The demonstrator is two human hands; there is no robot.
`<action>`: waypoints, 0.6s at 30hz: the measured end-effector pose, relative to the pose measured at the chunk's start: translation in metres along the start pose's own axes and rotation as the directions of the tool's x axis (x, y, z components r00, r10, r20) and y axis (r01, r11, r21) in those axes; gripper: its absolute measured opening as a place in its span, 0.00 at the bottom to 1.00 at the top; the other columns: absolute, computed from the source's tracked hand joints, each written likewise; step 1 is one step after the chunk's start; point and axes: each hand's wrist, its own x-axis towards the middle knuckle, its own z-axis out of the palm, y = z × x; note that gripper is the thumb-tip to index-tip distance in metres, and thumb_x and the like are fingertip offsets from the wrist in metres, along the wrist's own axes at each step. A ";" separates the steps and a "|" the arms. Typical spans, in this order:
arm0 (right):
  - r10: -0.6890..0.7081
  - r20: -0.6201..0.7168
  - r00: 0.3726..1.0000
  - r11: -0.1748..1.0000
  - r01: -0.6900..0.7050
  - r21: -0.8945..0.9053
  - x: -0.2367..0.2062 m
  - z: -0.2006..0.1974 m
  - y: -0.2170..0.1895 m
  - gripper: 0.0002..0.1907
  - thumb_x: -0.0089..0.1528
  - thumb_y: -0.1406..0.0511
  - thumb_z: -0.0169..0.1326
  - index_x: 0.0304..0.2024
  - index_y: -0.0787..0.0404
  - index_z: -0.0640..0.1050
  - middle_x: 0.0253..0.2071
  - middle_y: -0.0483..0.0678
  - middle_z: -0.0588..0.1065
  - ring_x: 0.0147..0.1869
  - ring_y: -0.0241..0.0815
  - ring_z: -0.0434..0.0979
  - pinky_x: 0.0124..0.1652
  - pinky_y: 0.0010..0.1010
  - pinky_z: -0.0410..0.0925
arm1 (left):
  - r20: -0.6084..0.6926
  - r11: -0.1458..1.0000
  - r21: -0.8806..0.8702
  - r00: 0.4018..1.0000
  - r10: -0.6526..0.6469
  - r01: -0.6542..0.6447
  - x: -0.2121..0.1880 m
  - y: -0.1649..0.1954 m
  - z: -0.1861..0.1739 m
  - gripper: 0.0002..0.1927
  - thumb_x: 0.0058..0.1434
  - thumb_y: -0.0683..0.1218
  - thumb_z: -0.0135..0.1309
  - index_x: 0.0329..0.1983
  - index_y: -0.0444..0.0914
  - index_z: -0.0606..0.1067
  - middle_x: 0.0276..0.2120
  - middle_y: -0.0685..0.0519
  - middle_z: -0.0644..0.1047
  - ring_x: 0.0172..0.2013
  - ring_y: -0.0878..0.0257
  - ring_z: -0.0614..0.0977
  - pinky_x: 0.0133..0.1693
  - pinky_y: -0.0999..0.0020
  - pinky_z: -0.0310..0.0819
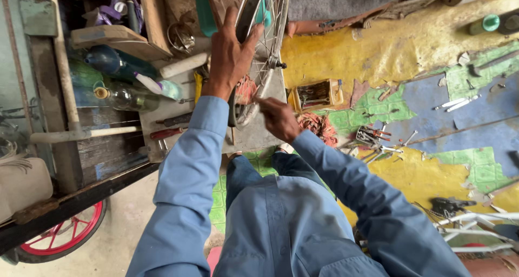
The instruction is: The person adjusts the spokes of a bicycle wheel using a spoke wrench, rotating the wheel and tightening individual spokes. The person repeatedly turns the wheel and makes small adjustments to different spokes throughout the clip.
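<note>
A spoked bicycle wheel (pixel 268 22) stands upright on edge in front of me, its rim running from the top of the view down to a grey block. My left hand (pixel 230 52) grips the rim near the top, fingers wrapped around it. My right hand (pixel 278 117) is closed low on the wheel, pinching something small at the spokes or rim; what it is stays hidden. Both arms wear blue sleeves.
A cluttered wooden bench (pixel 116 101) with bottles, screwdrivers and a white pipe lies left. A small yellow box (pixel 316 94) of parts, pliers and wrenches (pixel 376 139) lie on the peeling painted floor (pixel 432 55) right. A red wheel rim (pixel 65 236) shows lower left.
</note>
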 end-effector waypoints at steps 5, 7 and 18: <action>-0.130 -0.042 0.991 0.990 0.127 -0.063 0.017 -0.007 -0.006 0.27 0.65 0.79 0.52 0.65 0.59 0.75 0.36 0.54 0.76 0.33 0.44 0.75 0.32 0.36 0.73 | 0.002 0.997 -0.001 0.997 -0.081 0.081 0.001 0.014 -0.004 0.26 0.70 0.57 0.54 0.56 0.32 0.67 0.30 0.42 0.82 0.25 0.56 0.86 0.25 0.63 0.85; -0.224 0.005 0.975 0.973 0.223 0.053 0.031 -0.010 -0.002 0.27 0.63 0.79 0.51 0.63 0.59 0.75 0.40 0.55 0.77 0.36 0.46 0.77 0.36 0.37 0.74 | -0.027 1.000 0.018 1.000 -0.013 0.014 0.003 0.019 -0.003 0.24 0.71 0.56 0.55 0.55 0.32 0.67 0.33 0.41 0.82 0.28 0.53 0.86 0.29 0.59 0.85; -0.172 0.059 0.983 0.985 0.172 0.004 0.032 0.001 -0.021 0.30 0.59 0.80 0.51 0.65 0.62 0.74 0.33 0.56 0.75 0.34 0.53 0.78 0.37 0.43 0.73 | -0.084 1.000 -0.022 0.996 -0.012 0.011 -0.007 0.018 -0.010 0.20 0.70 0.54 0.58 0.51 0.35 0.67 0.38 0.41 0.84 0.37 0.48 0.90 0.36 0.58 0.84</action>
